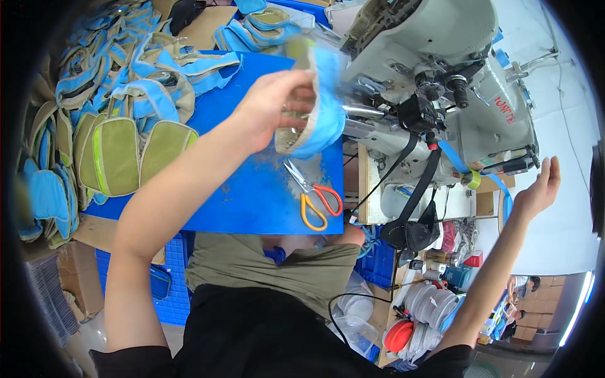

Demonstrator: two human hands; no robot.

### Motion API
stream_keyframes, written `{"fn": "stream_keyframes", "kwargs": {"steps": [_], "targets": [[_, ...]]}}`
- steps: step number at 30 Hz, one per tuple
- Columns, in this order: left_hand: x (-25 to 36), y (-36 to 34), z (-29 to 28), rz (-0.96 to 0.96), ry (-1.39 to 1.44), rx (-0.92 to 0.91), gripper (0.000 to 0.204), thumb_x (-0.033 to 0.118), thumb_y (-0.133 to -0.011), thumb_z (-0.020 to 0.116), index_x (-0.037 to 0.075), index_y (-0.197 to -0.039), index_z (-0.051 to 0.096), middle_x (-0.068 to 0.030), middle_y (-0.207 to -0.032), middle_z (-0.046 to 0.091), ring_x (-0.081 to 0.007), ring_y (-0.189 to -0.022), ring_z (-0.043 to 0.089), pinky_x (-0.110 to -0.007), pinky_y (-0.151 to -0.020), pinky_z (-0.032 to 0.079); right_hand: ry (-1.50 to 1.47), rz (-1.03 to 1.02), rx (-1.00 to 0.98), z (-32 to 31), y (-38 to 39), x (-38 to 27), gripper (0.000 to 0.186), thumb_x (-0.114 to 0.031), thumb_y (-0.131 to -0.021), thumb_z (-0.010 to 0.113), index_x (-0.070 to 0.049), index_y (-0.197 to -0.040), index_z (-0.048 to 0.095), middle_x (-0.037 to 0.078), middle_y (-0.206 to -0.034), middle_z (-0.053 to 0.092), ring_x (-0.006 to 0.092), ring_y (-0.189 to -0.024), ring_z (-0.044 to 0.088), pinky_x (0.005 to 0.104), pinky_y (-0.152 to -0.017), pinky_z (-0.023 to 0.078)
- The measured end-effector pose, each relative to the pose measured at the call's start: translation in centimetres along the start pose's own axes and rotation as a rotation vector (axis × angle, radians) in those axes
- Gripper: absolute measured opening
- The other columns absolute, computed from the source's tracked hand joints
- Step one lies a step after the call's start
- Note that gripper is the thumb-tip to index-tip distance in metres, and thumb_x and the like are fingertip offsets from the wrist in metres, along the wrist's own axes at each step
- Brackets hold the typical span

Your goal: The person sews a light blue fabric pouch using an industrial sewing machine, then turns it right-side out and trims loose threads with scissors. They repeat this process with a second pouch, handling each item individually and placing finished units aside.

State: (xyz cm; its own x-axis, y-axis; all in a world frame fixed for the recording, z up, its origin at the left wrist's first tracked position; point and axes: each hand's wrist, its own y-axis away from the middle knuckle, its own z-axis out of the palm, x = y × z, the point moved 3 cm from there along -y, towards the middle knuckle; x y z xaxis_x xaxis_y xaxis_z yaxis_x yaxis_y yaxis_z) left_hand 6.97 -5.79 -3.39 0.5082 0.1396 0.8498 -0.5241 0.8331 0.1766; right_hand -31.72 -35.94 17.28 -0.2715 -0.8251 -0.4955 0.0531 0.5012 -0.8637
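Observation:
My left hand (268,104) grips a blue and beige fabric bag piece (326,104) above the blue tabletop, beside the arm of a grey sewing machine (441,38). The piece is curved and partly blurred, and my fingers reach into its hollow side. Below it lies a pair of scissors (307,189), one handle red-orange and the other yellow, blades pointing away from me. Out to the right, my right hand (539,189) is raised with its fingers stretched, holding nothing visible. It is near a black fitting and a blue strap (454,156) on the machine.
Many blue, beige and olive fabric pieces (126,75) pile up on the left of the blue tabletop (233,195), with another stack (258,28) at its far edge. Black straps (413,183) hang below the machine. Tape rolls (432,305) and boxes stand at lower right.

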Motion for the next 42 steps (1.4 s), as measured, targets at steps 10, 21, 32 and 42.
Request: {"fn": "stream_keyframes", "kwargs": {"steps": [10,21,32,42], "targets": [[-2.3,-1.7,0.1,0.105,-0.236,-0.097,0.028,0.037,-0.1,0.065,0.01,-0.102,0.071,0.0014,-0.095,0.067,-0.0086,-0.094,0.06,-0.029,-0.086,0.047,-0.018,0.707,-0.528,-1.1,-13.2,18.4,0.046,-0.04,-0.105,0.056,0.001,-0.121,0.069,0.01,-0.109,0.073,0.0183,-0.097,0.068,0.0342,-0.09,0.052],[-4.4,2.9,-1.8,0.514,-0.292,0.092,0.027,0.022,-0.102,0.064,-0.001,-0.115,0.072,-0.0078,-0.138,0.055,-0.017,-0.125,0.052,-0.034,-0.106,0.042,-0.009,0.517,0.118,-3.7,4.2,10.6,0.039,-0.026,-0.106,0.05,-0.002,-0.134,0.062,0.013,-0.13,0.065,0.024,-0.12,0.061,0.034,-0.1,0.047],[-7.5,7.3,-8.1,0.344,0.001,0.165,0.024,0.015,-0.104,0.06,-0.001,-0.12,0.068,-0.006,-0.131,0.06,-0.0095,-0.107,0.061,-0.028,-0.09,0.051,0.167,0.165,-1.262,7.3,40.8,-5.1,0.054,-0.012,-0.085,0.078,-0.004,-0.134,0.056,0.021,-0.12,0.062,0.0397,-0.11,0.063,0.0422,-0.094,0.052],[-6.7,7.9,-6.5,0.041,0.381,0.192,0.042,0.025,-0.101,0.058,0.003,-0.136,0.059,-0.0128,-0.123,0.068,-0.024,-0.112,0.067,-0.04,-0.098,0.054,-0.409,0.87,-1.35,8.3,41.0,-8.1,0.073,-0.025,-0.082,0.085,-0.005,-0.144,0.052,0.005,-0.078,0.059,0.0115,-0.071,0.055,0.0265,-0.069,0.047]]}}
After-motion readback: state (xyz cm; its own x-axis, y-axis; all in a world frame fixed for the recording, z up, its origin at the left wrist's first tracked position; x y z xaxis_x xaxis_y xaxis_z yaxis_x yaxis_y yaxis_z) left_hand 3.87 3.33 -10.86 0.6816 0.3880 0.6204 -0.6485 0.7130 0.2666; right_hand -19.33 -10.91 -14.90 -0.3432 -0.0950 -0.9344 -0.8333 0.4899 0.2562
